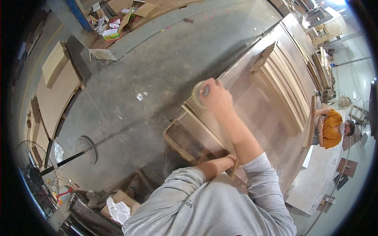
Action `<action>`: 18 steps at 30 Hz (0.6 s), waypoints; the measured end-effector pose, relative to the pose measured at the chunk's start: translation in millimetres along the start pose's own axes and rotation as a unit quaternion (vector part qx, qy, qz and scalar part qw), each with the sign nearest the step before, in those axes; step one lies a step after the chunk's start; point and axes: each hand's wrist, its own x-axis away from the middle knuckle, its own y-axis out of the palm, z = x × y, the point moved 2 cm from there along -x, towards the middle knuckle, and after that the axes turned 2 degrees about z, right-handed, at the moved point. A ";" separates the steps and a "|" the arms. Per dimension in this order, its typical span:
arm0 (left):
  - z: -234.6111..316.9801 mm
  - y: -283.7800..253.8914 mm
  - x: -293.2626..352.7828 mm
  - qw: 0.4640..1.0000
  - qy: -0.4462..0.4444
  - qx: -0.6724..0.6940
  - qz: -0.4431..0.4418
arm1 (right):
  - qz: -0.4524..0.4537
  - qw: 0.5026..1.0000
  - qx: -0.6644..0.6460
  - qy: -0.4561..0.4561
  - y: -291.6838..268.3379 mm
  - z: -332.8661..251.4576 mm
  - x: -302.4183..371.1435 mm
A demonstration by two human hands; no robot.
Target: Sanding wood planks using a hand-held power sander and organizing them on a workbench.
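My right hand (217, 96) reaches out over the near left corner of a wide wood-surfaced workbench (252, 112). Its fingers are closed over a round hand tool (198, 95) with a pale yellow disc and a dark middle, smeared by motion; it looks like a disc sander. Beneath the tool lie pale wooden boards (202, 122) along the bench's edge. Close to my body, my left hand (232, 156) is mostly hidden behind my right forearm, so its fingers cannot be made out. A tan hose or strap (235, 170) hangs beside it.
Long wooden strips (285, 84) lie stacked across the bench. Beyond its right side stands a co-worker in an orange top (332, 128), hands at the bench edge. Left are a fan (33, 169), a round stand base (87, 149) and stacked panels (57, 88). Cardboard scraps (145, 9) lie farther off.
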 end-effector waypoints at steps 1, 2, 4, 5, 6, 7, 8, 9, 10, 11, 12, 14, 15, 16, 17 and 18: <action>0.2 -0.1 0.6 1.000 0.001 -0.001 -0.001 | 0.026 0.999 0.001 0.028 -3.6 3.4 -5.5; 0.4 1.4 1.1 0.999 0.012 0.022 -0.037 | 0.040 0.999 0.008 0.031 -5.9 4.3 -6.1; 0.9 0.7 0.7 1.000 0.007 -0.011 -0.005 | -0.006 1.000 0.008 0.010 -2.1 1.0 -6.6; 1.2 1.0 -0.1 1.000 0.007 -0.011 -0.005 | -0.032 0.999 0.015 0.012 2.1 -2.1 -3.1; 2.0 0.9 -0.5 1.000 0.009 -0.009 -0.005 | -0.061 0.998 -0.021 0.003 8.6 -8.1 4.2; 2.6 0.8 -1.4 1.000 0.011 -0.011 -0.007 | -0.044 0.998 -0.030 -0.031 12.5 -13.9 9.0; 2.8 0.9 -2.0 1.000 0.014 -0.010 -0.006 | -0.050 0.997 -0.028 -0.046 15.9 -17.2 10.7; 3.4 0.6 -2.2 1.000 0.017 -0.010 -0.006 | -0.080 0.994 -0.035 -0.065 18.9 -19.4 12.5; 2.5 1.0 -2.4 1.000 0.018 -0.012 -0.006 | -0.057 0.997 -0.020 -0.053 17.4 -16.8 9.7; 2.5 0.9 -2.8 1.000 0.018 -0.012 -0.005 | -0.027 0.999 -0.001 -0.020 15.3 -12.9 6.6; 1.5 1.2 -2.2 1.000 0.017 -0.013 -0.004 | -0.010 1.000 0.007 0.002 8.9 -4.9 -1.7; -0.2 1.7 -1.5 0.999 0.008 0.017 -0.032 | 0.020 0.999 0.022 0.042 -1.1 8.9 -11.4; -0.9 -0.1 -0.5 1.000 0.015 -0.019 -0.005 | -0.002 1.000 0.008 0.019 -0.2 10.3 -12.2; -1.4 -0.9 -0.5 1.000 0.015 -0.017 -0.007 | -0.004 1.000 0.006 0.013 0.2 12.0 -9.8; -1.6 -2.1 0.3 1.000 0.016 -0.020 -0.007 | -0.038 0.999 0.014 0.034 3.5 13.2 -4.9; -1.8 -2.9 1.0 0.999 0.019 -0.024 -0.011 | -0.043 0.999 -0.004 -0.001 8.4 9.2 5.8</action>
